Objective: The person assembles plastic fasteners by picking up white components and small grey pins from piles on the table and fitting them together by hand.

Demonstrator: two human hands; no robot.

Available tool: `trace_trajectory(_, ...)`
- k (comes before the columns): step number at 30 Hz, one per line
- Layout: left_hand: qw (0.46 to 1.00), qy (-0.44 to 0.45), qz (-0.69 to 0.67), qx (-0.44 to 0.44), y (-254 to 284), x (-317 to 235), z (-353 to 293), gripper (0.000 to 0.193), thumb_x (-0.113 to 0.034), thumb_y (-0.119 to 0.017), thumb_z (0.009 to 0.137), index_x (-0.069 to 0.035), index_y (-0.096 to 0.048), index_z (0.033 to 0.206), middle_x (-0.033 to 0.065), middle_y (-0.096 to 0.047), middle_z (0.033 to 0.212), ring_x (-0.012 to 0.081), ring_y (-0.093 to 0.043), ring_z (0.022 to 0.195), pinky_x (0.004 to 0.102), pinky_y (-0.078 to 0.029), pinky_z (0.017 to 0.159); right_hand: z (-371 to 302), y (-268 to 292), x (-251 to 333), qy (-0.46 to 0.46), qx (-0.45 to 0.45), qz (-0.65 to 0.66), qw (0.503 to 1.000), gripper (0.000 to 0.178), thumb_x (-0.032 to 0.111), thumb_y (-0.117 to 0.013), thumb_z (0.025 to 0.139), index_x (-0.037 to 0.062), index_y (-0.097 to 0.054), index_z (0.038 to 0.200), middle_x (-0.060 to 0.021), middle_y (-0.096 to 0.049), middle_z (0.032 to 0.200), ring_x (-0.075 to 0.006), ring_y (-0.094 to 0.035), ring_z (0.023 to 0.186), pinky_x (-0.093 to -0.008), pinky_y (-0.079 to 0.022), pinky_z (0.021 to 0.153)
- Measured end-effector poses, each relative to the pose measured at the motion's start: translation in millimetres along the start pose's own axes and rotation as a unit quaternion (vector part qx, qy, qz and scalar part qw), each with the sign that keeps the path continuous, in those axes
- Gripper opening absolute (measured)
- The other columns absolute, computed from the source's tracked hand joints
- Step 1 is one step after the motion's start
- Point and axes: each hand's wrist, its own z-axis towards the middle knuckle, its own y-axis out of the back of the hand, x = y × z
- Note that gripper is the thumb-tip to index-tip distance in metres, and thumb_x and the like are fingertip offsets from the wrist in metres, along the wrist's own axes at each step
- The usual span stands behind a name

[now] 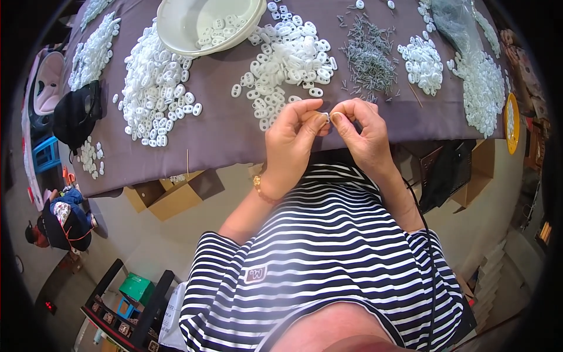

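Observation:
Both hands meet above the table's near edge. My left hand (293, 141) pinches a small white plastic piece (326, 117) between thumb and forefinger. Close against it, my right hand (366, 132) has its thumb and forefinger pressed together; what sits between them is too small to make out. Just beyond the fingers spreads a heap of white oval two-hole plastic pieces (293, 56). Grey screws (370, 58) lie in a pile past my right hand, and smaller white parts (423, 66) are heaped to their right.
A cream bowl (182, 26) holding some ovals stands at the far middle. Another oval heap (153, 82) lies left, near a black bag (79, 114). Clear plastic parts (484, 97) and a yellow-rimmed dish (512, 141) are at right. Cardboard boxes (176, 199) sit below the table edge.

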Motion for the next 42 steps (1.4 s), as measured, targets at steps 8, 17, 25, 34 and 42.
trace_trajectory(8, 1.000, -0.002, -0.026, -0.011, -2, 0, -2, 0.024, -0.002, -0.062, 0.096, 0.005, -0.059, 0.119, 0.0099, -0.070, 0.093, 0.0130, -0.067, 0.083, 0.0256, -0.056, 0.076, -2, -7, 0, -0.015, -0.016, 0.019, 1.000, 0.007, 0.010, -0.065, 0.093, 0.0044, -0.066, 0.090, -0.0018, -0.062, 0.084, -0.0151, -0.051, 0.083, -0.0295, -0.040, 0.083)
trace_trajectory(17, 0.995, 0.021, -0.090, -0.036, 4, -13, -4, 0.031, -0.004, -0.060, 0.098, 0.006, -0.054, 0.127, 0.0113, -0.068, 0.099, 0.0166, -0.068, 0.088, 0.0300, -0.059, 0.079, 3, -6, 7, 0.006, -0.042, 0.008, 0.999, 0.005, 0.008, -0.067, 0.092, 0.0044, -0.068, 0.095, -0.0011, -0.064, 0.083, -0.0133, -0.053, 0.077, -0.0286, -0.040, 0.083)
trace_trajectory(25, 0.990, 0.025, -0.112, -0.081, 6, -17, -3, 0.032, -0.003, -0.063, 0.096, 0.004, -0.057, 0.127, 0.0093, -0.070, 0.096, 0.0151, -0.069, 0.083, 0.0268, -0.058, 0.077, 28, -29, -8, 0.186, -0.160, -0.246, 0.938, 0.013, 0.012, -0.073, 0.081, 0.0147, -0.067, 0.093, 0.0026, -0.060, 0.080, -0.0166, -0.059, 0.076, -0.0367, -0.032, 0.076)
trace_trajectory(34, 0.990, 0.026, -0.107, -0.083, 6, -17, -2, 0.030, -0.004, -0.063, 0.096, 0.004, -0.059, 0.125, 0.0078, -0.069, 0.094, 0.0140, -0.069, 0.083, 0.0268, -0.058, 0.077, 27, -27, -9, 0.166, -0.113, -0.239, 0.950, 0.025, 0.011, -0.077, 0.080, 0.0116, -0.065, 0.101, -0.0016, -0.062, 0.086, -0.0208, -0.059, 0.076, -0.0363, -0.035, 0.077)
trace_trajectory(42, 0.992, 0.018, -0.103, -0.070, 4, -19, -2, 0.032, -0.006, -0.062, 0.098, 0.003, -0.057, 0.128, 0.0058, -0.066, 0.097, 0.0125, -0.066, 0.087, 0.0266, -0.057, 0.077, 18, -13, 2, 0.097, -0.102, -0.020, 0.990, 0.019, 0.006, -0.069, 0.091, 0.0044, -0.063, 0.109, 0.0008, -0.058, 0.082, -0.0088, -0.052, 0.072, -0.0247, -0.039, 0.060)
